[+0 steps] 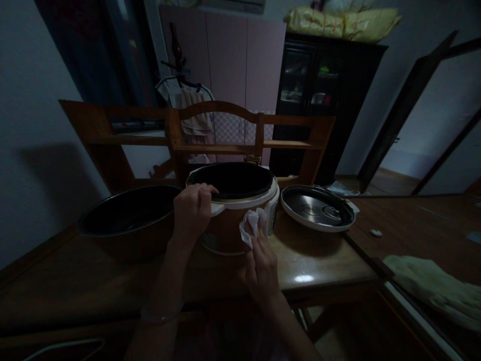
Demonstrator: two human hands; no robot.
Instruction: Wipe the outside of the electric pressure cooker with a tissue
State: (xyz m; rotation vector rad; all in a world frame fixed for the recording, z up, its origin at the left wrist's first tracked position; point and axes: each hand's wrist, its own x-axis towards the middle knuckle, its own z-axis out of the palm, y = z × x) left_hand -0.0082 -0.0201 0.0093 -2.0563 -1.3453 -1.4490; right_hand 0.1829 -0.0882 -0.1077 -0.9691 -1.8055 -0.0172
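A rice cooker body (229, 228), white-rimmed with a dark inside, stands lidless on the wooden desk (300, 271). My left hand (193, 210) is closed over its near left rim, by the pale handle. Pinched in the fingers of my right hand (263, 265) is a crumpled white tissue (252, 225), held at the cooker's front right side; whether it presses on the wall is hard to tell. To the left sits the dark inner pot (131, 220). On the right lies the round lid (313, 208), its shiny metal inner face up.
A wooden shelf rack (218, 149) runs along the back of the desk. Beyond it stand a pink wardrobe (229, 60), a clothes stand with hung garments (195, 110) and a dark cabinet (334, 100). Pale green cloth (432, 286) lies at the lower right. The room is dim.
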